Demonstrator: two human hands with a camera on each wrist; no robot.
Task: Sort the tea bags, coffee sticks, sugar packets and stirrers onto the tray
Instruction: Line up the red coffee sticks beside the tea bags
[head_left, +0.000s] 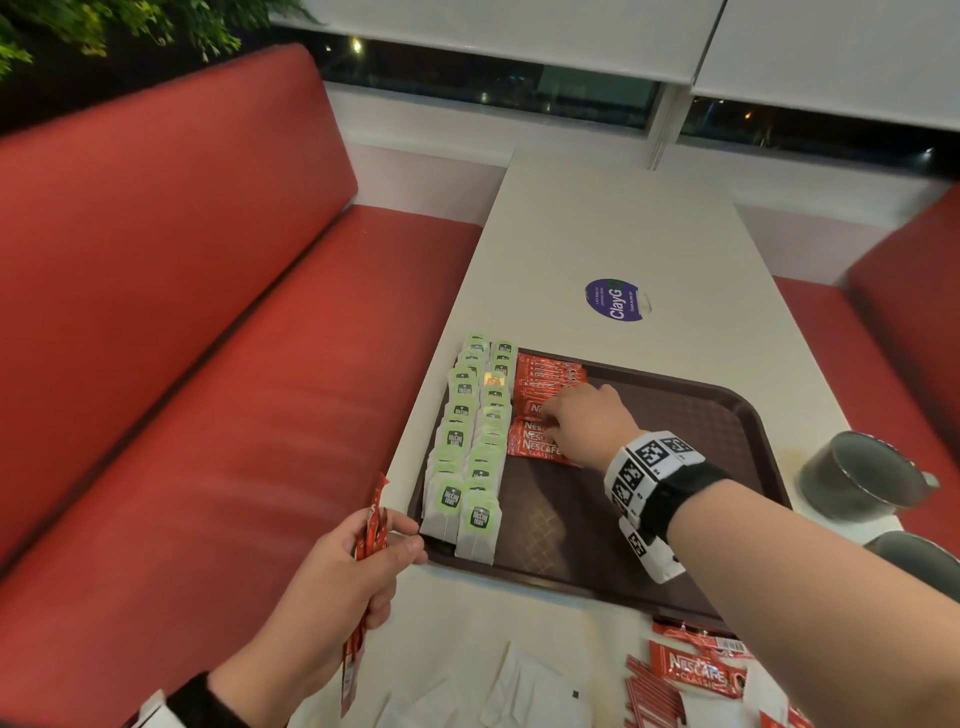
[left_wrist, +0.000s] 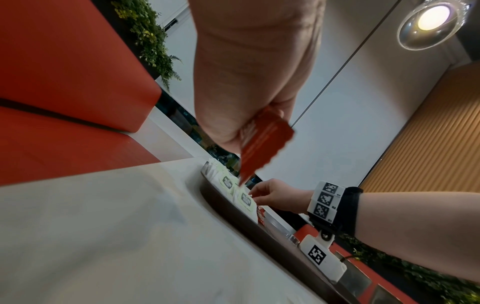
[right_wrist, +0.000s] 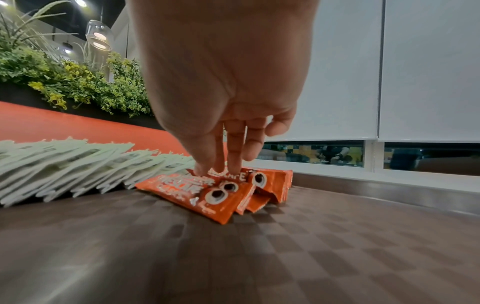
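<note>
Pressing straight right hand (head_left: 587, 421) fingers (right_wrist: 235, 152) on tray (head_left: 727, 415) coffee sticks (right_wrist: 207, 191), we grip spare sticks (head_left: 366, 540) with left hand (head_left: 337, 577).

Tray (head_left: 722, 415): brown plastic, matt, checker-textured floor. Coffee sticks (head_left: 540, 447): glossy red foil. Tea bags (head_left: 480, 514): white paper, green tags. Table (head_left: 613, 228): smooth, pale. Bench (head_left: 182, 312), frame left: red leather-like upholstery, slight sheen.

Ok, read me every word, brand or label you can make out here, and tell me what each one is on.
"NESCAFE CLASSIC": red coffee sticks on the tray, and loose ones on the table.
"NESCAFE", partly covered by fingers: same tray sticks, right wrist view.
"ClayG": purple sticker on the table; its small print is unreadable.
Tea bags: dark label, too blurred to read.
Wristband: coded squares, no words.
</note>
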